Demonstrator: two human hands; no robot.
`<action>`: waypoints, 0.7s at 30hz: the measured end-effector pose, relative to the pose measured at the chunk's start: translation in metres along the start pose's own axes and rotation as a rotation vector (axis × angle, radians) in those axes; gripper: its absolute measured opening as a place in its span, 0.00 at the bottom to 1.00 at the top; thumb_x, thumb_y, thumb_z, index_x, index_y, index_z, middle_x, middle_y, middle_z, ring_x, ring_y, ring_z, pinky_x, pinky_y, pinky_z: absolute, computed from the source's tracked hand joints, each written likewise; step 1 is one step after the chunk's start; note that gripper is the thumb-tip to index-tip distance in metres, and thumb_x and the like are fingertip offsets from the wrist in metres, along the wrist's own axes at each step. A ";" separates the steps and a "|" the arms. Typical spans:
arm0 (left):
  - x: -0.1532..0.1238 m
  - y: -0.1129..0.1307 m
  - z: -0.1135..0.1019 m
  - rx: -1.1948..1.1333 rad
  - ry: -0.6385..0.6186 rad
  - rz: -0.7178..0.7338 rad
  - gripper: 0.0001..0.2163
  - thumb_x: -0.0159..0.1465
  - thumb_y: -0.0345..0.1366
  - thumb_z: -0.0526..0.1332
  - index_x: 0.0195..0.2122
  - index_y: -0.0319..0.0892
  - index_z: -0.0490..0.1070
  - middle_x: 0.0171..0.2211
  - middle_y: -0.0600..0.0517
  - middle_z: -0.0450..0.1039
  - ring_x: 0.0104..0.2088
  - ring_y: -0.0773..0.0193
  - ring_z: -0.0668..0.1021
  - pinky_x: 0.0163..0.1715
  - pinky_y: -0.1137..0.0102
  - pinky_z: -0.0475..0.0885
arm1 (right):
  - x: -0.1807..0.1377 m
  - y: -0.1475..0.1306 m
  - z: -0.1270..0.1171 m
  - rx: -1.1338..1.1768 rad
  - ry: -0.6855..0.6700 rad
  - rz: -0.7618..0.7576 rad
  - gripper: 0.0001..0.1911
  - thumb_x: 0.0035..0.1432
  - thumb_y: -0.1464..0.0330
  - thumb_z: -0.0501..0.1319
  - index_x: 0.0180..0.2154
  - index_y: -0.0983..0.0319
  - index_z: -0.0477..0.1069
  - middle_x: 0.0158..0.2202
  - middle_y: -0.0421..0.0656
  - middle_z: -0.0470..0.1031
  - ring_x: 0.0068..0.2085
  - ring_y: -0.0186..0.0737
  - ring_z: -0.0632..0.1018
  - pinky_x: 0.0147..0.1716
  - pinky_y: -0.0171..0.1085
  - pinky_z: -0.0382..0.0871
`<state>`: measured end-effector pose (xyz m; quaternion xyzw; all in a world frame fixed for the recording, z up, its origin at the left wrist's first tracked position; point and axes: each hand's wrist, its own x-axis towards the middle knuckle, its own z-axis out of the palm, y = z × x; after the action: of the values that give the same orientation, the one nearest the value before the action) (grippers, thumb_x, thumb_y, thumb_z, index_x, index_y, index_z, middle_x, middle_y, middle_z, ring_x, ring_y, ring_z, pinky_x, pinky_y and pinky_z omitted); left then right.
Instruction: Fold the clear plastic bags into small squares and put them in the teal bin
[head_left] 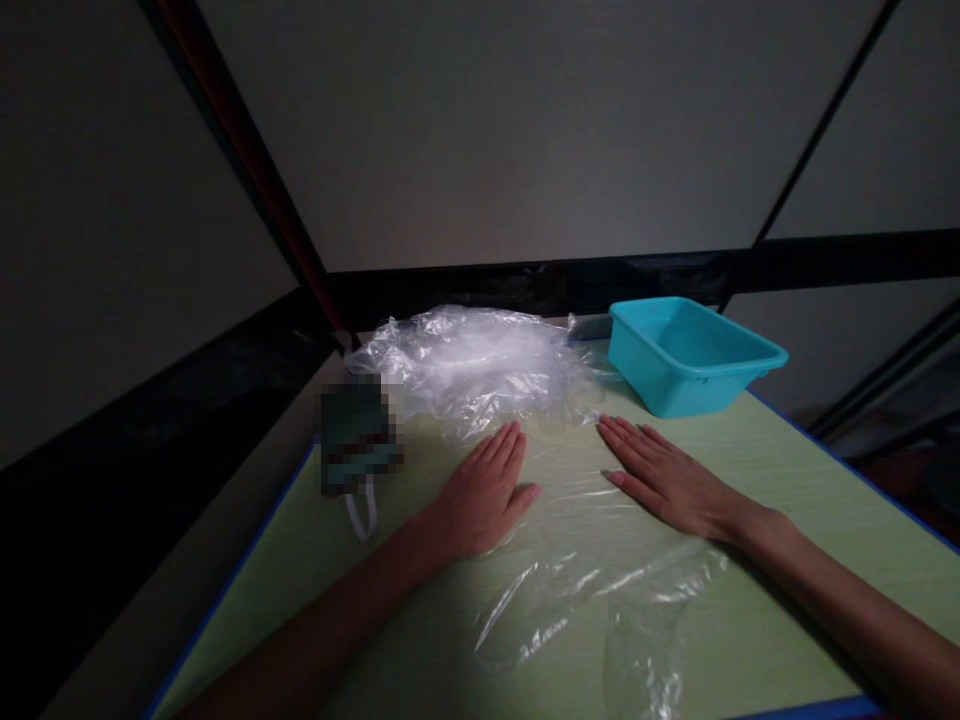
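A clear plastic bag (577,530) lies spread flat on the pale green table (795,560), its loose end reaching toward the near edge. My left hand (484,490) rests palm down on the bag's left side, fingers stretched out and thumb apart. On its right side my right hand (664,480) also lies flat with the fingers extended. Just beyond my fingertips sits a crumpled heap of clear plastic bags (480,365). Whether the spread bag joins that heap, I cannot tell.
A turquoise plastic basin (675,385) stands at the back right of the table. To the left lies a blurred-out dark green item (356,440) with a white strap (362,512). Light panels with dark strips (525,140) rise behind the table.
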<state>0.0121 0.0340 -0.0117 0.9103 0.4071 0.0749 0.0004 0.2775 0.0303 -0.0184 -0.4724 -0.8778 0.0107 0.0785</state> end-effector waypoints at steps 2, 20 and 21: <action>0.000 -0.001 0.001 0.003 0.014 -0.010 0.26 0.64 0.44 0.46 0.58 0.29 0.49 0.61 0.36 0.45 0.61 0.55 0.49 0.58 0.61 0.49 | 0.000 -0.001 -0.001 -0.007 -0.003 0.006 0.33 0.63 0.53 0.37 0.62 0.66 0.41 0.62 0.50 0.46 0.61 0.47 0.49 0.57 0.51 0.48; -0.002 -0.009 0.004 0.045 0.016 -0.043 0.29 0.64 0.48 0.44 0.58 0.30 0.49 0.60 0.36 0.47 0.61 0.53 0.50 0.57 0.59 0.48 | -0.003 0.002 0.000 -0.058 -0.017 0.033 0.34 0.63 0.53 0.36 0.61 0.70 0.43 0.62 0.53 0.45 0.62 0.46 0.49 0.57 0.51 0.48; -0.002 -0.010 0.005 0.046 0.022 -0.038 0.29 0.64 0.49 0.44 0.58 0.30 0.49 0.60 0.36 0.47 0.61 0.53 0.50 0.57 0.59 0.48 | -0.003 0.002 0.000 -0.059 -0.011 0.033 0.34 0.62 0.53 0.36 0.61 0.70 0.43 0.62 0.52 0.46 0.61 0.47 0.49 0.57 0.51 0.48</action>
<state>0.0043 0.0396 -0.0172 0.9013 0.4260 0.0756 -0.0235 0.2808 0.0289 -0.0193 -0.4890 -0.8702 -0.0113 0.0592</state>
